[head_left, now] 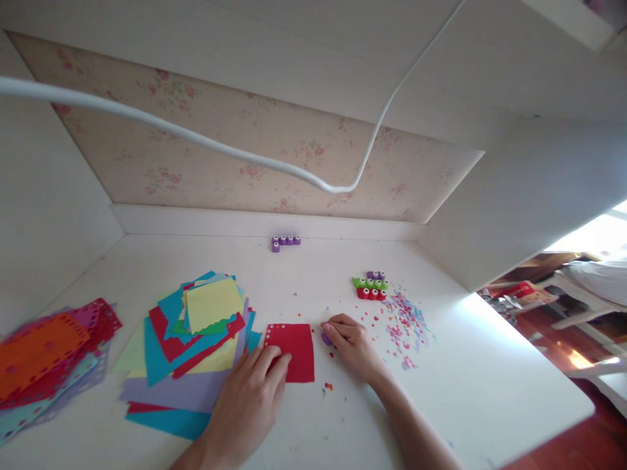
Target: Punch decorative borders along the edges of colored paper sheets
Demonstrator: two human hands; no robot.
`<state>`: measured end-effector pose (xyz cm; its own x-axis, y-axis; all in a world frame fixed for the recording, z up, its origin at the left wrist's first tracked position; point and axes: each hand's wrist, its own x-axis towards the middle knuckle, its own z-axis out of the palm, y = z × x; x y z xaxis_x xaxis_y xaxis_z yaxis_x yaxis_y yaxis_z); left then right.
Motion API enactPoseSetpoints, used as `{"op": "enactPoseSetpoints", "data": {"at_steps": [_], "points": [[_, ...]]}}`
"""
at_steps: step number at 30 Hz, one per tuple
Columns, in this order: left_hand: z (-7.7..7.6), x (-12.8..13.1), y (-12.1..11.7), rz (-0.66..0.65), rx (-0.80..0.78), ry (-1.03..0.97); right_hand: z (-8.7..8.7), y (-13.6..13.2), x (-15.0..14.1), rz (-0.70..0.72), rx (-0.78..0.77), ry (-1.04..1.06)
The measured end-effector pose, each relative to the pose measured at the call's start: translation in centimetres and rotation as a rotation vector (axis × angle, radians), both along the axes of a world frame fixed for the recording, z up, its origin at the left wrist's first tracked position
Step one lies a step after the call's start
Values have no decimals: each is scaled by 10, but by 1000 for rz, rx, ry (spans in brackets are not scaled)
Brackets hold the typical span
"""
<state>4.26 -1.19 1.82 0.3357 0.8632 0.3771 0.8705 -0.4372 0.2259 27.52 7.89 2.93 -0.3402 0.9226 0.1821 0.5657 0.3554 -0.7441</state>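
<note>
A red square of paper lies on the white desk, with a row of small punched holes along its top left edge. My left hand rests over its left side, fingers curled and pressing on the sheet. To the right of the paper, my right hand is closed around a small purple craft punch, mostly covered by the fingers. That punch is apart from the red sheet and close to the desk surface. A few tiny red and orange cutouts lie between the sheet and my right forearm.
Coloured paper sheets are piled left, beyond which lie punched sheets. Purple punches stand near the back; green and red punches sit right, beside scattered confetti. A white cable hangs across the view.
</note>
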Motion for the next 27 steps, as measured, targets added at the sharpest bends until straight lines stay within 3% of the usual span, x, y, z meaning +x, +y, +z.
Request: {"op": "enactPoseSetpoints", "data": {"at_steps": [5,10,17,20,27], "points": [[2,6,-2,13,-12,30,-1,0,-1,-11,-17,9],[8,6,0,-3,-10,-68,1,-1,-2,-3,-9,9],[-4,2,3,163,4,-6,4,-1,4,62,14,24],[-7,1,3,174,-21,1,6,-2,5,100,33,31],[-5,1,3,136,-114,-264,4,-5,-1,29,58,84]]}}
